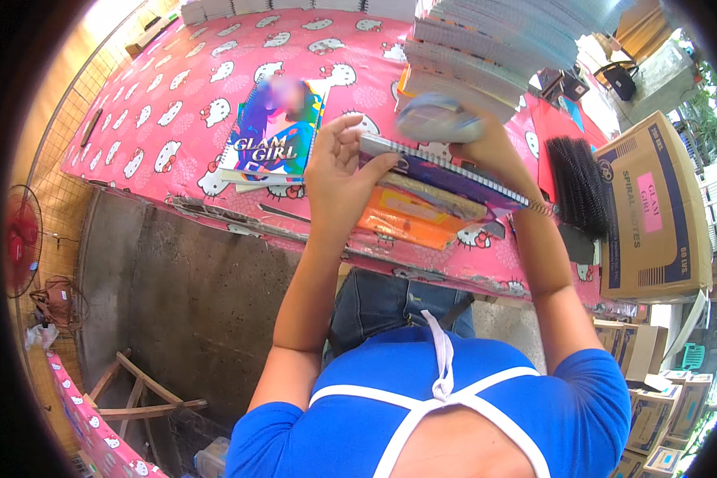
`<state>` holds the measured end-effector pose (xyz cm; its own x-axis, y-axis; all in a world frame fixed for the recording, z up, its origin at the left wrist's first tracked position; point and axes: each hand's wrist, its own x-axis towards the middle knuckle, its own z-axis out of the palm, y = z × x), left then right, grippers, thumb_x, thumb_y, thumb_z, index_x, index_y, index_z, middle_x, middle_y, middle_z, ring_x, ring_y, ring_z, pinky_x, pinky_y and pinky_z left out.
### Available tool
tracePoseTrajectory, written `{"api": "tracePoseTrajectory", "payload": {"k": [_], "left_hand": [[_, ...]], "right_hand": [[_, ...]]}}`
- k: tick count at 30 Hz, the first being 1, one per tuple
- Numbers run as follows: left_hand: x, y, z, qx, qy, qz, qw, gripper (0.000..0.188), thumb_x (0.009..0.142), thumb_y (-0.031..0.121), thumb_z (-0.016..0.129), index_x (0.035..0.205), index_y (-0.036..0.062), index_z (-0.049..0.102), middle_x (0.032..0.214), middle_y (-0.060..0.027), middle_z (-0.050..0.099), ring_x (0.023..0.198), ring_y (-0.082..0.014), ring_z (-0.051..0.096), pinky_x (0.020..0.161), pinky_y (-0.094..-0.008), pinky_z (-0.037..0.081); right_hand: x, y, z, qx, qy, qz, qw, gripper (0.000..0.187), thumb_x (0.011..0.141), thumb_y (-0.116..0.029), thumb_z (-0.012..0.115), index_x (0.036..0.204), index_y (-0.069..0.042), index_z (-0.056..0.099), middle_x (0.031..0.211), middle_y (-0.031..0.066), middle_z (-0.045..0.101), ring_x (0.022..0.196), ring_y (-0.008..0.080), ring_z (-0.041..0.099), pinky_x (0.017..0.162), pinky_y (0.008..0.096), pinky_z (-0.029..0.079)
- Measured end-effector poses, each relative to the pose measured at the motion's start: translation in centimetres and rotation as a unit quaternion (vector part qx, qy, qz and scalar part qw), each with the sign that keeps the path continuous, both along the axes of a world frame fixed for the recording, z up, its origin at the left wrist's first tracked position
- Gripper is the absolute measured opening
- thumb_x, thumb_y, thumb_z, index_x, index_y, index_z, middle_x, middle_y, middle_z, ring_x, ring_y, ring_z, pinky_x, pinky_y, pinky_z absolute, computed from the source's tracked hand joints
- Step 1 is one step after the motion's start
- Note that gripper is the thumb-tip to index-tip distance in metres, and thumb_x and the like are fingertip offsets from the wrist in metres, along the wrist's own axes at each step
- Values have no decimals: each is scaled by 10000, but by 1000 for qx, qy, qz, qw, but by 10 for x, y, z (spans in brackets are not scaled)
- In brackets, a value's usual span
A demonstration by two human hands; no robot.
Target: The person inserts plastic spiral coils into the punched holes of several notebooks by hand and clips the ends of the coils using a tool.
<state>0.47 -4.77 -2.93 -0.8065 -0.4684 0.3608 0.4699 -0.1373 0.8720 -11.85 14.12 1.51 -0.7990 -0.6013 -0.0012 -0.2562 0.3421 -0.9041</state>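
A purple-covered spiral notebook (pixel 446 177) is held up on edge in front of me, its wire-bound side upward. My left hand (pixel 342 163) grips its left end, with the thumb pressed on the cover and the fingers raised beside it. A loose tail of black spiral coil (pixel 540 209) sticks out at the notebook's right end. Above the binding, my right hand (pixel 486 143) is closed on a rounded, pale object (pixel 438 118) too smeared by motion to name. Below the notebook lie an orange packet (pixel 402 219) and a yellowish block-like thing (pixel 438 195).
Tall stacks of notebooks (pixel 478 60) stand at the back. A small pile of colourful notebooks (pixel 271 139) lies left on the pink table (pixel 175 103). Black spiral coils (pixel 575 183) sit at the right beside a carton (pixel 653 207). A red fan (pixel 24 239) stands far left.
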Motion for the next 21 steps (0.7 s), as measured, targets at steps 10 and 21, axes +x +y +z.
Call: {"api": "tracePoseTrajectory", "payload": {"k": [10, 21], "left_hand": [[-3, -13, 4, 27, -49, -80, 995, 251, 740, -30, 746, 980, -30, 671, 885, -87, 678, 806, -99, 622, 692, -220, 521], [72, 11, 94, -484, 244, 4, 841, 180, 705, -38, 710, 856, 57, 694, 994, -83, 691, 883, -203, 640, 783, -344, 521]], "right_hand": [[-6, 47, -45, 118, 366, 4, 923, 610, 708, -167, 735, 1260, -60, 499, 1440, 235, 324, 1224, 417, 455, 996, 423, 409], [123, 173, -97, 344, 295, -232, 861, 430, 843, -250, 646, 1185, -6, 550, 1218, 191, 533, 1130, 334, 515, 973, 402, 377]]}}
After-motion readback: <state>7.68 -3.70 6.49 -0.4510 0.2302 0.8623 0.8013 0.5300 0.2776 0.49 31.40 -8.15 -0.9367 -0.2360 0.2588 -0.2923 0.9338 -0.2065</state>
